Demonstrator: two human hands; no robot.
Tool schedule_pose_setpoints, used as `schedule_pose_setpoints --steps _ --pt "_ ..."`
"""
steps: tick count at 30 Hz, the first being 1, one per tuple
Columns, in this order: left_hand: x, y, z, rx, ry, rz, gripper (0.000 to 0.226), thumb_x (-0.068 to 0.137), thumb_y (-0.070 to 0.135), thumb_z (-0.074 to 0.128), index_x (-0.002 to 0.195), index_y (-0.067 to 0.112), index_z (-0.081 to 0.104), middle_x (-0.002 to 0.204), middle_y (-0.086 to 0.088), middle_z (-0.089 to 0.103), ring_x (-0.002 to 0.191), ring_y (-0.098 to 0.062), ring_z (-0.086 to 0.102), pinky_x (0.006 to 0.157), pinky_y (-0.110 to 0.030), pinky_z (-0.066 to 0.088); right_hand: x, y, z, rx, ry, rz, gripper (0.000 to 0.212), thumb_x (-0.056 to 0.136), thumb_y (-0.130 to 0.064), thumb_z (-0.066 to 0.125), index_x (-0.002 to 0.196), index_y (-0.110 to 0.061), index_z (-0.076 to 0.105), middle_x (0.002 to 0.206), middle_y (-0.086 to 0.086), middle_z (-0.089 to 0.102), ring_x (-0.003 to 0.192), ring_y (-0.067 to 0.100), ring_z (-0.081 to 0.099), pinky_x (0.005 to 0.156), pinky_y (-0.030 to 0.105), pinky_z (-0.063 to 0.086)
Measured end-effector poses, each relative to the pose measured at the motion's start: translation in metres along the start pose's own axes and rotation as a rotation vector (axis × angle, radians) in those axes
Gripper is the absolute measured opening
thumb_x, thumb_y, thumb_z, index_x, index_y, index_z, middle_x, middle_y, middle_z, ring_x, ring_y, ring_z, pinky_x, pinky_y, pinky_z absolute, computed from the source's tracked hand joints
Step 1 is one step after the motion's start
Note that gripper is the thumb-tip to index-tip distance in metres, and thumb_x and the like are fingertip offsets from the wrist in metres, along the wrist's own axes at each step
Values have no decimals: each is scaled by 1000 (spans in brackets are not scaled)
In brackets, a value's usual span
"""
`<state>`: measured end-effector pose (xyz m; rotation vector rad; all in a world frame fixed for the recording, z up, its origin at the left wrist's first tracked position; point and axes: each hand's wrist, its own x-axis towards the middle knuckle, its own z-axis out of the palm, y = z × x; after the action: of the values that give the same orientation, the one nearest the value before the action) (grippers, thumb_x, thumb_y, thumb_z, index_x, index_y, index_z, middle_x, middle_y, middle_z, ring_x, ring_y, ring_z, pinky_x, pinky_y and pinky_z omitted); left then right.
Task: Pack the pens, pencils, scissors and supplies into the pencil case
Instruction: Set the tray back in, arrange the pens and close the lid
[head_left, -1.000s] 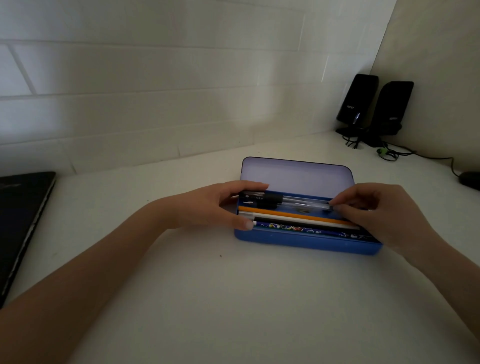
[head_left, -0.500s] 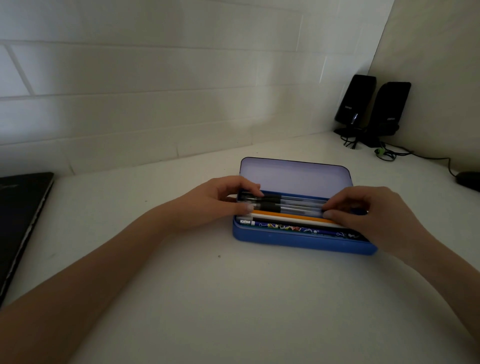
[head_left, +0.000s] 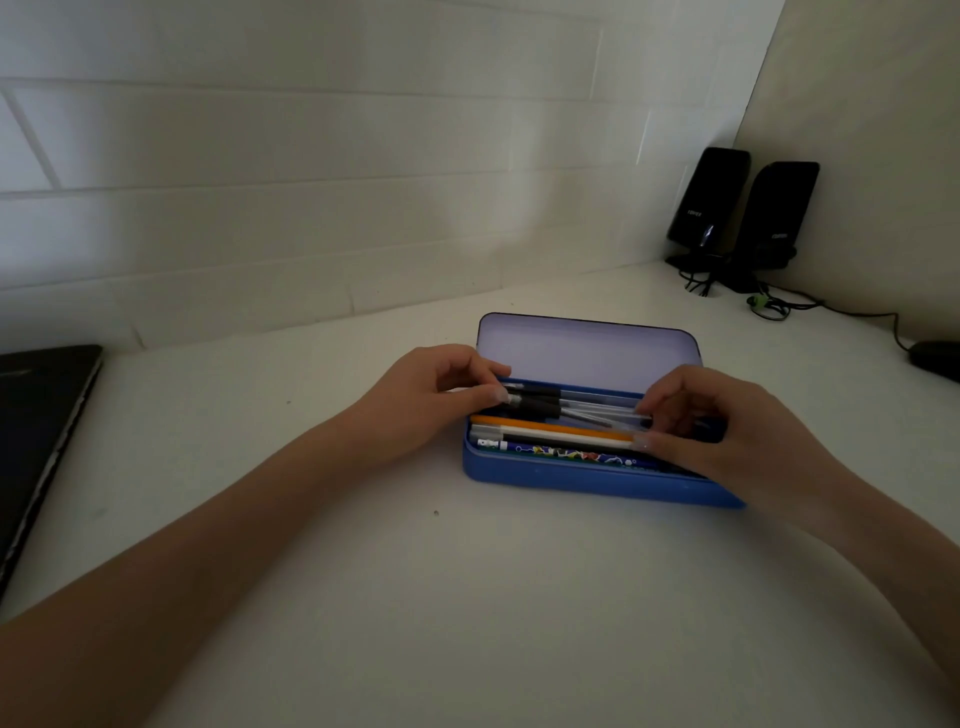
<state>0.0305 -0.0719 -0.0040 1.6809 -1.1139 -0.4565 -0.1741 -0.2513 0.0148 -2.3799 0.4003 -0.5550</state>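
Both hands, left hand (head_left: 415, 400) at 9 o'clock and right hand (head_left: 727, 426) at 3, now pinch clear pens (head_left: 582, 408) lowered into the pencil case (head_left: 597, 486), nearly seated.

The blue pencil case (head_left: 597, 480) lies open on the white desk (head_left: 467, 597), lid raised at 12 o'clock. The left hand (head_left: 421, 400) and right hand (head_left: 727, 421) pinch opposite ends of the clear pens (head_left: 587, 408). The orange pencil (head_left: 545, 425), white pencil (head_left: 550, 436) and patterned pencil (head_left: 561, 455) lie toward 6 o'clock.

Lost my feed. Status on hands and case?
Left hand and right hand pinching clear pens at opposite ends. Blue pencil case open, pencils inside. Nothing in the way.
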Motion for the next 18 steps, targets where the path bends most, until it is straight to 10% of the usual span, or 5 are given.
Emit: schedule_pose_setpoints --steps 18 --pt "-3 8 -3 52 -24 -12 17 76 13 72 71 29 74 110 15 65 102 5 61 87 -9 47 4 6 -8 92 244 6 22 87 -11 60 79 -30 69 73 -34 66 73 -9 62 64 0 44"
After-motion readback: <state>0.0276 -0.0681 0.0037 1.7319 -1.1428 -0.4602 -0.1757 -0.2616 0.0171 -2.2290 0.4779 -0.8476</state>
